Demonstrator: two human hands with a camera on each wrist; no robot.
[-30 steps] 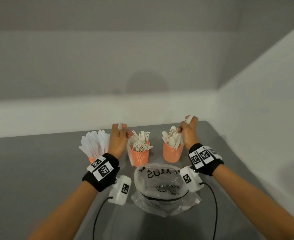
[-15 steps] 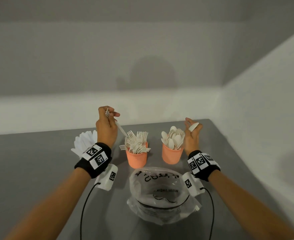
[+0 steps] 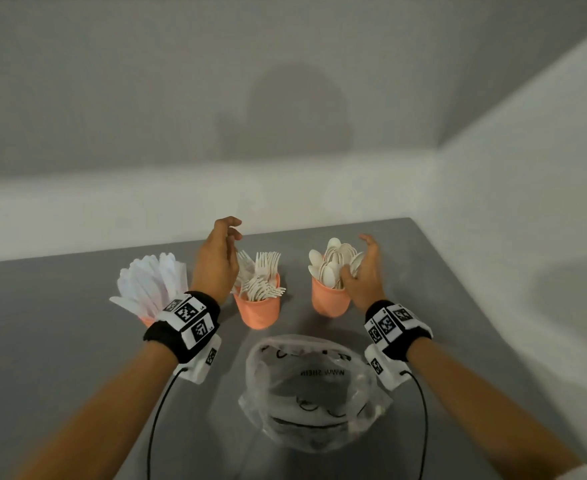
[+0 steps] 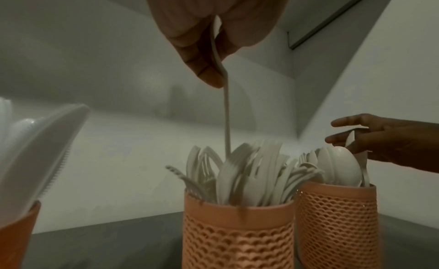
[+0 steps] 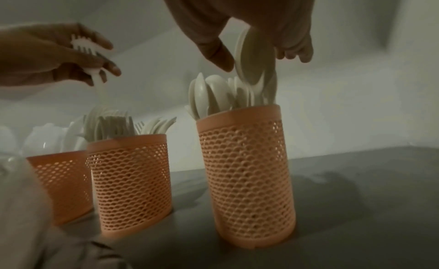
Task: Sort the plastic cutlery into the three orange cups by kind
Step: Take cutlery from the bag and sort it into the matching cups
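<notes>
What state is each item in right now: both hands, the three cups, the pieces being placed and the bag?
Left hand: pinches a fork.
Fork: handle down, entering the middle cup.
Right hand: loosely holds a spoon.
Spoon: bowl up, going into the right cup.
Left cup: upright, full of knives.
Middle cup: upright, full of forks.
Right cup: upright, full of spoons.
Plastic bag: open, contents unclear.

Soft, even, dim light in the head view; a broad faint shadow lies on the back wall [image 3: 295, 112] and another on the right wall. Straight wall lines bow toward the edges. Both wrist views are darker, grainy and greenish. The knives [image 4: 35, 151] near the left wrist lens are out of focus; the spoon [image 5: 255, 57] is smeared by motion, and the bag [image 5: 28, 216] is a pale blur
</notes>
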